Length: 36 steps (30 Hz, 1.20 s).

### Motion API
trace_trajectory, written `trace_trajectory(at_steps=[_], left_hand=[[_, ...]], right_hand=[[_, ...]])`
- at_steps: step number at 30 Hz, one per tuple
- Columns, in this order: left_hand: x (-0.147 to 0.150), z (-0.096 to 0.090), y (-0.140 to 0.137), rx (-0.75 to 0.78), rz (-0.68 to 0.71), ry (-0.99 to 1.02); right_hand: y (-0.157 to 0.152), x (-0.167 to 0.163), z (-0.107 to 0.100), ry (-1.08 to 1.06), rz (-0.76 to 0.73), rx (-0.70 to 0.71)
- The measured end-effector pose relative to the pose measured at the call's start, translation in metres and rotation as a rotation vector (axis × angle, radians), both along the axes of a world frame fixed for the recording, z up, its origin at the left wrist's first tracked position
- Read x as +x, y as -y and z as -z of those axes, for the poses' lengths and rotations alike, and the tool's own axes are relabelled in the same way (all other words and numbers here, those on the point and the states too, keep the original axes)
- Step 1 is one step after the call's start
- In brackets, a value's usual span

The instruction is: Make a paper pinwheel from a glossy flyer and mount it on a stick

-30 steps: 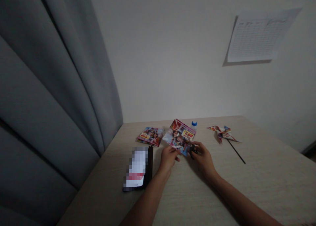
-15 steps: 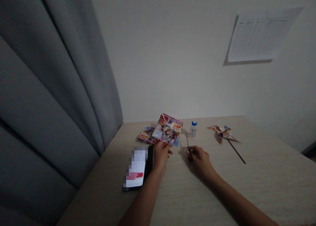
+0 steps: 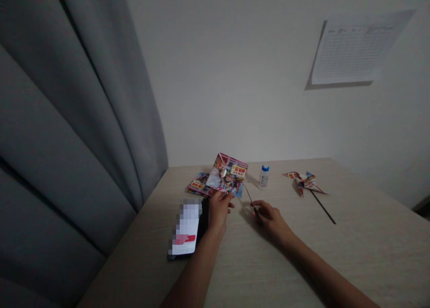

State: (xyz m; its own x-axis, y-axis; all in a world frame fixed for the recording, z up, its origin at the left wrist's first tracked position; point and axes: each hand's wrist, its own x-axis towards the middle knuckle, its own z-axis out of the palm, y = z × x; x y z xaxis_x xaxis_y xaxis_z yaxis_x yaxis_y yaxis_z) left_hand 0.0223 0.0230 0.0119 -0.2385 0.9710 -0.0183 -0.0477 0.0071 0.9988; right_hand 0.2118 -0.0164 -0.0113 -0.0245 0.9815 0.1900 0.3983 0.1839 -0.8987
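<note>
My left hand [image 3: 220, 209] pinches the near edge of a square sheet of colourful printed paper [image 3: 228, 175], holding it tilted over the table. A diagonal slit runs in from its upper-left corner. Partly under it, to the left, lie more printed sheets [image 3: 198, 184]. In my right hand [image 3: 270, 218], closed round a dark handle, is a slim pointed tool [image 3: 249, 196]. Its thin metal shaft points up and left toward the sheet's lower-right corner, apart from it. Whether it is a knife, scissors seen edge-on or a screwdriver, I cannot tell.
A small clear bottle with a blue cap [image 3: 264, 178] stands behind my right hand. A paper pinwheel [image 3: 305, 182] on a dark stick lies to the right. Beside my left forearm is a lit phone [image 3: 186, 229]. A grey curtain [image 3: 83, 119] borders the table's left side.
My right hand has shifted slightly left, and the tool now leans further left toward the sheet. The sheet in my left hand has moved a little.
</note>
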Motion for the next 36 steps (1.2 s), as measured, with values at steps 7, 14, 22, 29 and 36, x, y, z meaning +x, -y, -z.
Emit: trace_trajectory(at_steps=[7, 14, 22, 29, 36], left_hand=[[-0.001, -0.004, -0.001, -0.011, -0.029, 0.045], [-0.001, -0.006, 0.000, -0.009, -0.040, 0.075], [0.000, -0.006, -0.002, -0.005, -0.058, 0.102], [-0.001, -0.007, -0.002, -0.003, -0.063, 0.115], [-0.001, -0.007, -0.001, -0.009, -0.063, 0.132]], right_hand=[[0.004, 0.000, -0.005, -0.006, -0.087, -0.047], [0.005, -0.001, -0.002, -0.022, -0.133, -0.081], [0.002, 0.001, 0.003, -0.049, -0.243, -0.060], [0.000, 0.003, 0.009, -0.080, -0.263, -0.096], [0.003, 0.001, 0.005, -0.100, -0.253, -0.111]])
